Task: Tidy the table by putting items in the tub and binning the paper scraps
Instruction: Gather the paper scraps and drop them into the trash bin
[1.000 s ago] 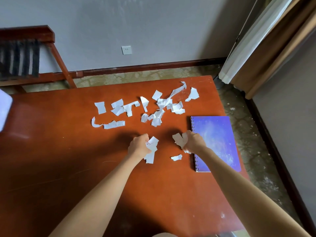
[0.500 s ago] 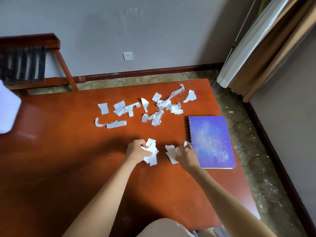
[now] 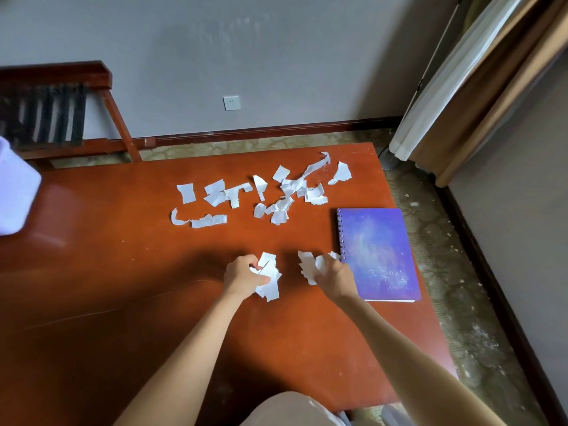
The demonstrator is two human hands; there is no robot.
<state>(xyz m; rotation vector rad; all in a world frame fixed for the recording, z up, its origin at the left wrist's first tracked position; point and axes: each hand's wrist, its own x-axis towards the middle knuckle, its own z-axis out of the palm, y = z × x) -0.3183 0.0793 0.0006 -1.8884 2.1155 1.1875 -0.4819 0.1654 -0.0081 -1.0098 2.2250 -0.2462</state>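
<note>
Several torn white paper scraps (image 3: 261, 195) lie scattered across the far middle of the red-brown table (image 3: 107, 287). My left hand (image 3: 242, 276) grips a bunch of white scraps (image 3: 270, 281) just above the tabletop. My right hand (image 3: 335, 276) holds another bunch of scraps (image 3: 309, 265) close to the left edge of a purple spiral notebook (image 3: 376, 253), which lies flat near the table's right side. The two hands are a short gap apart.
A white object (image 3: 15, 192) shows at the far left edge, only partly in view. A wooden chair (image 3: 55, 118) stands behind the table by the grey wall. Curtains (image 3: 479, 78) hang at the right. The floor runs along the table's right edge.
Both hands have drawn slightly nearer to me while gathering scraps; the loose scrap between them is now gone from the table. The view has tilted down a little.
</note>
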